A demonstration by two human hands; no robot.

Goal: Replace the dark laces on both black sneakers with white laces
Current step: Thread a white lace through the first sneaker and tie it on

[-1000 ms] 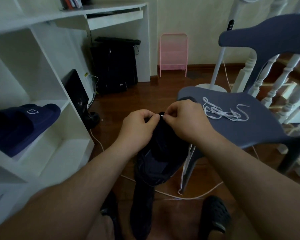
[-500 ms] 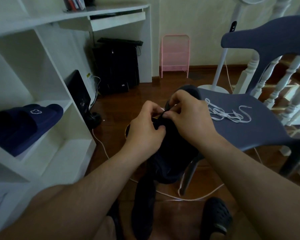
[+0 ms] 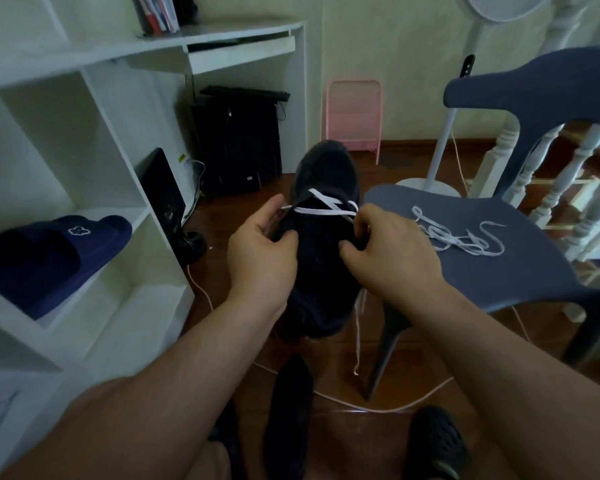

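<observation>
A black sneaker [image 3: 326, 174] is held up in front of me, toe pointing away, with a white lace [image 3: 321, 207] crossing its lowest eyelets. My left hand [image 3: 262, 254] grips the sneaker's left side and pinches the lace end there. On the sneaker's right side my right hand [image 3: 385, 251] has its fingers curled on the lace. A loose end of the white lace [image 3: 358, 337] hangs down below the shoe. A second white lace [image 3: 458, 237] lies tangled on the blue chair seat [image 3: 492, 271]. Another dark shoe [image 3: 288, 424] stands on the floor below.
A white shelf unit [image 3: 84, 209] with navy slippers [image 3: 56, 251] stands at the left. A black computer tower [image 3: 236, 143] sits under the white desk, with a pink rack [image 3: 354, 116] beyond. A fan stand [image 3: 440, 157] and white banister are at the right. A cable [image 3: 361, 407] runs across the floor.
The sneaker has been tipped up and away, so its toe and the white crossed lace now show. My hands have moved apart to either side of it.
</observation>
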